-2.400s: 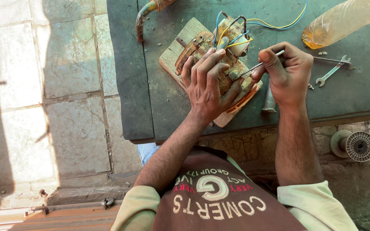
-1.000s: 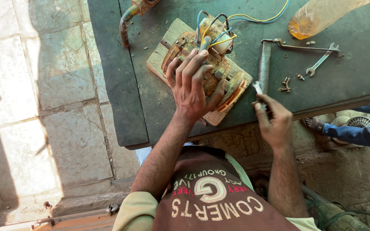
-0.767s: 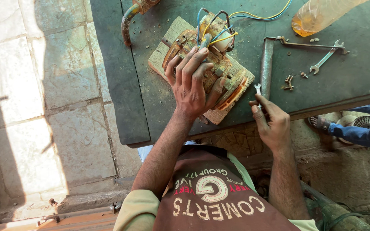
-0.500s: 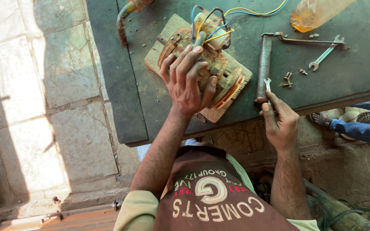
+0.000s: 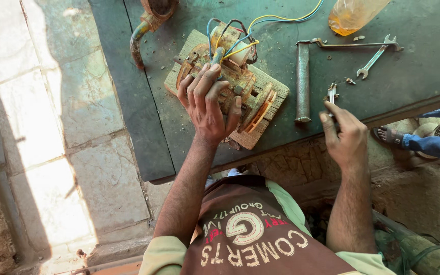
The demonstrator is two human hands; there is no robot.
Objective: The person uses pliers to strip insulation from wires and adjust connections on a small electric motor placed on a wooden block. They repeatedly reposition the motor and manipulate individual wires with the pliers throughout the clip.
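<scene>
My left hand (image 5: 209,104) rests fingers-spread on a rusty, greasy small motor (image 5: 228,84) with blue, yellow and red wires, which sits on a wooden block (image 5: 260,114) on the dark green metal table (image 5: 179,127). Near the table's front edge, my right hand (image 5: 346,137) pinches a small silver spanner (image 5: 331,94) by its handle, the jaw end pointing away from me. A grey metal pipe piece (image 5: 302,81) lies just left of that hand.
A combination spanner (image 5: 376,57), a long thin metal tool (image 5: 355,45) and small nuts lie at the table's right. A yellowish plastic bottle (image 5: 355,14) and a rusty curved pipe (image 5: 141,30) are at the back. Another person's sandalled foot (image 5: 390,136) is below right.
My right hand came off the motor and dropped below the table edge with the small spanner, then rose back to the edge. My left hand stayed on the motor.
</scene>
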